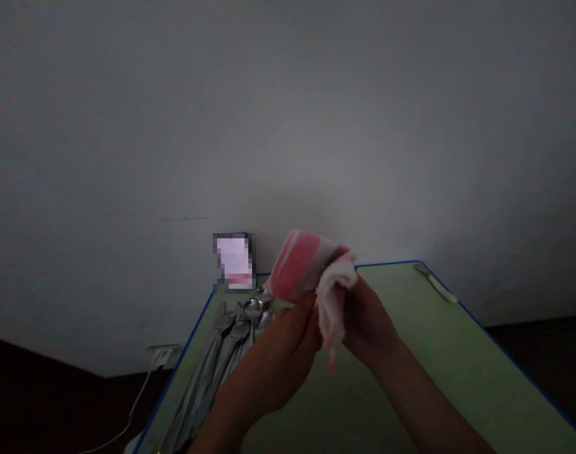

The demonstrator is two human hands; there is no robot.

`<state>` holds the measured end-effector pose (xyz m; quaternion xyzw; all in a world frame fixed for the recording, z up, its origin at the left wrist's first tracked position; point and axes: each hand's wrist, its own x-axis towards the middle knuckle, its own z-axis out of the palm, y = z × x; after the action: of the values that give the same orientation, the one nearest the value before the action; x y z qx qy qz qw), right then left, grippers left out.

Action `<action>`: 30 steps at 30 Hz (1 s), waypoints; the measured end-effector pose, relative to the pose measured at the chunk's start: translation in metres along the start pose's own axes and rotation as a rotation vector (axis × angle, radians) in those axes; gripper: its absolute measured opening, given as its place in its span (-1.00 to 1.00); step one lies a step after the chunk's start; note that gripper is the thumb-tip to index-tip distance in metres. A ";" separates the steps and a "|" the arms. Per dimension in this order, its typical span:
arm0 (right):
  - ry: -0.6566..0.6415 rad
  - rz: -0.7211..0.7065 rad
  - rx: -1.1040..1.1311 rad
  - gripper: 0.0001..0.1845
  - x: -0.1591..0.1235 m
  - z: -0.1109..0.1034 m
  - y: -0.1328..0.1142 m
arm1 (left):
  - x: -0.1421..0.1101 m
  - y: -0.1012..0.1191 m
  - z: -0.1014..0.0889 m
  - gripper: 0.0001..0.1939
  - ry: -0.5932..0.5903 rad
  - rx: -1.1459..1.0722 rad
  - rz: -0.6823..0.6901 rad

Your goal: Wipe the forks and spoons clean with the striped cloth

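Observation:
My left hand (pixel 278 359) and my right hand (pixel 368 321) both grip a pink and white cloth (pixel 304 265), which is bunched between them above the table. A white fold of it hangs down between my hands. Just left of my left hand, a row of several steel spoons (pixel 217 359) lies on the green table (pixel 439 366), their bowls towards the wall. My left forearm hides their lower parts. A single utensil with a pale handle (pixel 434 282) lies near the far right edge of the table, well away from my right hand.
The green table has a blue edge and stands against a pale wall. A pixelated pale pink item (pixel 234 261) stands at the far corner. A wall socket (pixel 164 355) with a white cable sits low at the left, above a dark floor.

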<state>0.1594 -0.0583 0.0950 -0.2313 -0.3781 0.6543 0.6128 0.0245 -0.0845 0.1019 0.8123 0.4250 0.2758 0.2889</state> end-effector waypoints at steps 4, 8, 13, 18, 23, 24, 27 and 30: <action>0.083 0.034 0.093 -0.76 0.000 0.004 0.000 | -0.003 -0.004 0.006 -0.90 -0.074 0.014 -0.009; 0.111 -0.014 -0.097 -0.77 0.000 -0.009 -0.008 | -0.002 0.006 0.007 -0.81 -0.143 -0.044 -0.036; 0.245 -0.105 -0.186 -0.67 0.003 -0.021 -0.023 | 0.001 0.017 0.002 -0.70 -0.205 0.000 -0.045; 0.322 -0.096 0.002 -0.65 0.004 -0.005 -0.017 | 0.005 0.016 0.010 -0.69 -0.127 0.045 -0.038; 0.348 -0.027 -0.022 -0.61 0.001 0.002 -0.001 | 0.007 0.012 0.020 -0.69 -0.068 0.132 -0.018; 0.338 -0.028 -0.028 -0.62 0.002 0.000 0.000 | 0.007 0.011 0.021 -0.68 -0.067 0.147 -0.014; 0.249 -0.062 -0.060 -0.69 0.005 -0.007 -0.003 | 0.007 0.008 0.018 -0.68 -0.060 0.212 0.034; 0.122 -0.120 -0.173 -0.77 0.008 -0.018 -0.015 | 0.006 0.007 0.008 -0.68 -0.070 0.271 0.055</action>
<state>0.1812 -0.0475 0.0968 -0.2996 -0.4083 0.5662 0.6504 0.0372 -0.0847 0.1026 0.8642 0.4258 0.1954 0.1836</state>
